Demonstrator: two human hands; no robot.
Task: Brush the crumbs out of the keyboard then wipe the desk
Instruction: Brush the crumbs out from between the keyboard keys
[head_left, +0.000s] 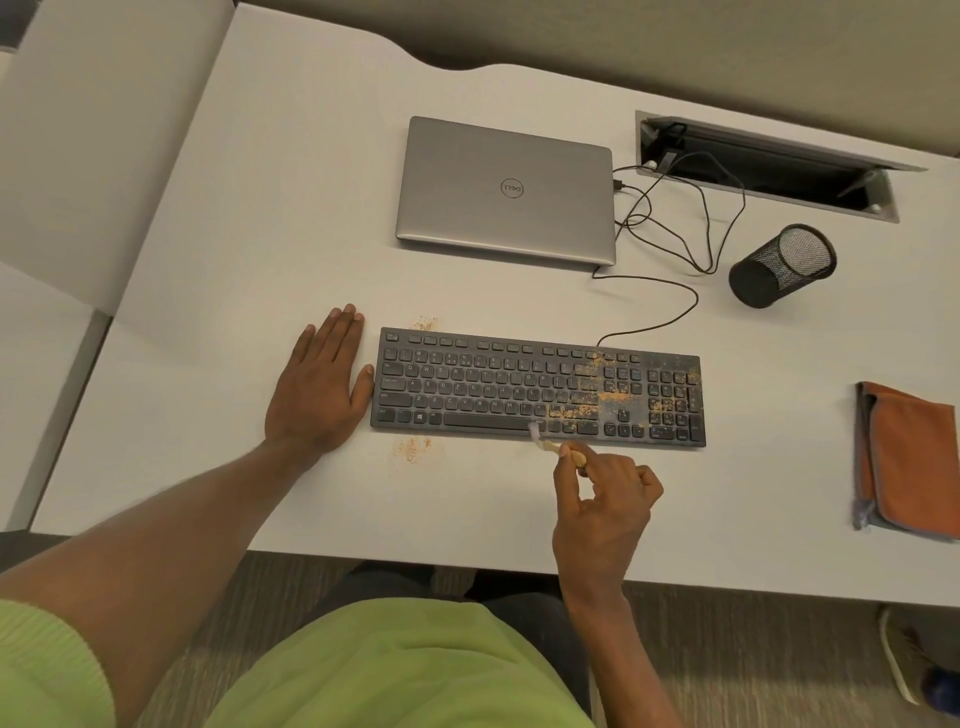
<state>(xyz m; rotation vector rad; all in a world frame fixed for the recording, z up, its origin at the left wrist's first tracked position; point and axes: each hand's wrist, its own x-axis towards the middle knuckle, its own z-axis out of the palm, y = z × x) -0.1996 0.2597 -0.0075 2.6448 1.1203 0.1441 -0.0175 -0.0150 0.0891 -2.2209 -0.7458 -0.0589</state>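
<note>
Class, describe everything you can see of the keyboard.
The keyboard is dark grey plastic, full-size with a number pad, lying flat on the white desk. Orange-brown crumbs speckle its right half. A black cable leaves its back edge. The left hand lies flat at its left end; the brush in the right hand is at its front edge.

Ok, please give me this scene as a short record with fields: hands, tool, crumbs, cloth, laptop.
left hand: flat on the desk, at the keyboard's left end
right hand: pinches a small brush, bristles at the keyboard's front edge
crumbs: mostly on the keyboard's right half; two small patches on the desk near its left part
cloth: orange, folded, at the desk's right side, untouched
laptop: closed, behind the keyboard
</note>
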